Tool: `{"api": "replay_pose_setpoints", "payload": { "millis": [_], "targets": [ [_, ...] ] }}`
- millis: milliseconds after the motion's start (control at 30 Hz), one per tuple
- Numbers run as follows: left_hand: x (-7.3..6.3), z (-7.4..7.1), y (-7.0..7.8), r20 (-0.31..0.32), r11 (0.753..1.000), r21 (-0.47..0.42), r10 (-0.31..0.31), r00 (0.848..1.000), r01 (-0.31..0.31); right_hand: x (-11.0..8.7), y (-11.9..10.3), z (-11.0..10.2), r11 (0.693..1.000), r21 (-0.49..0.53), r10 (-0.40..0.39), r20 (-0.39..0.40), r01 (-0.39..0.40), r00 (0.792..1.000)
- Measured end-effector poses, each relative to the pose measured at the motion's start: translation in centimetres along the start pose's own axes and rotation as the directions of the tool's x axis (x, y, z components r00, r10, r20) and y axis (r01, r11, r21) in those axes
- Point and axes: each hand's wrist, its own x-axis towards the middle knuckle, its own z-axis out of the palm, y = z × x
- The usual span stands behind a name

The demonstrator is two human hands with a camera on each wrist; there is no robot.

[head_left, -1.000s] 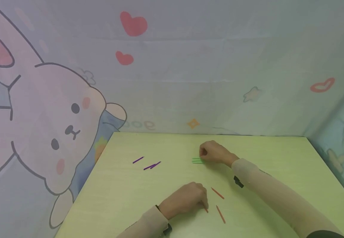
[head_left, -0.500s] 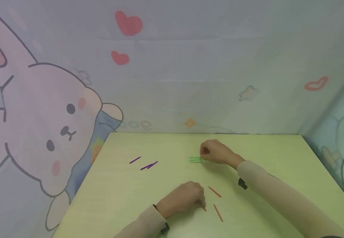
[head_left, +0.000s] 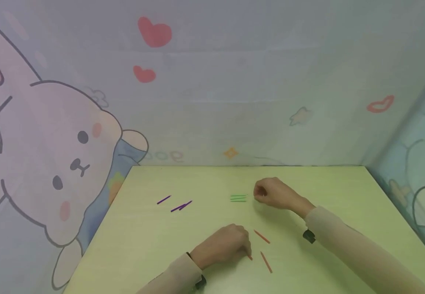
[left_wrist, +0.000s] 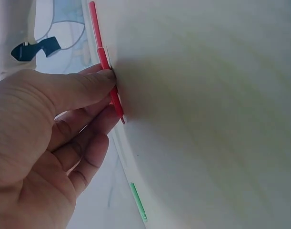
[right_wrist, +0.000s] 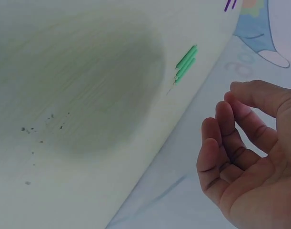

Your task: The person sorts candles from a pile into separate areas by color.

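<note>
In the head view my left hand (head_left: pixel 222 247) is low on the table, pinching a slim red candle (left_wrist: pixel 115 98) between thumb and fingers; the left wrist view shows this closely. Two more red candles, one (head_left: pixel 262 236) above the other (head_left: pixel 266 262), lie just right of that hand. My right hand (head_left: pixel 280 196) is over the back of the table with loosely bent fingers and nothing between them. Left of its fingertips, three green candles (head_left: pixel 238 198) lie side by side; the right wrist view shows a fine wick at their near end.
Three purple candles (head_left: pixel 178 207) lie on the left part of the pale yellow-green table (head_left: pixel 205 179), two of them crossing. A printed cloth (head_left: pixel 212 81) with a rabbit and hearts hangs behind the table. Dark specks (right_wrist: pixel 42 141) dot the surface in the right wrist view.
My right hand has let go of the green candles and drawn off to the right, so their ends now show. The left hand keeps its pinch in place. The head view has shifted slightly.
</note>
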Motion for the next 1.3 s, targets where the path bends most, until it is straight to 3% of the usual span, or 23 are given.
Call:
{"api": "replay_pose_setpoints", "payload": {
  "millis": [300,567,833,1133,1300],
  "targets": [
    [0.5,-0.7,-0.8,-0.025,1.000,0.002,0.004,1.000,-0.004,-2.9,-0.9,-0.1,0.998,0.040,0.053,0.048,-0.055,0.997],
    [1.1,-3.8,-2.2,-0.085,0.999,-0.023,-0.032,0.996,0.030,-6.3,-1.6,0.7,0.992,0.086,0.086,0.070,-0.092,0.994],
    [2.1,-6.3,-3.7,-0.133,0.995,-0.073,-0.070,0.989,0.061,-9.3,-2.7,3.1,0.983,0.140,0.111,0.079,-0.121,0.991],
    [4.8,-8.4,-4.7,-0.180,0.995,-0.083,-0.068,0.981,0.054,-10.7,-4.7,5.7,0.970,0.096,0.219,0.046,-0.223,0.975],
    [7.0,-8.9,-5.0,-0.185,0.994,-0.108,-0.035,0.982,0.015,-11.1,-5.2,6.3,0.970,0.126,0.205,0.029,-0.207,0.978]
  ]
}}
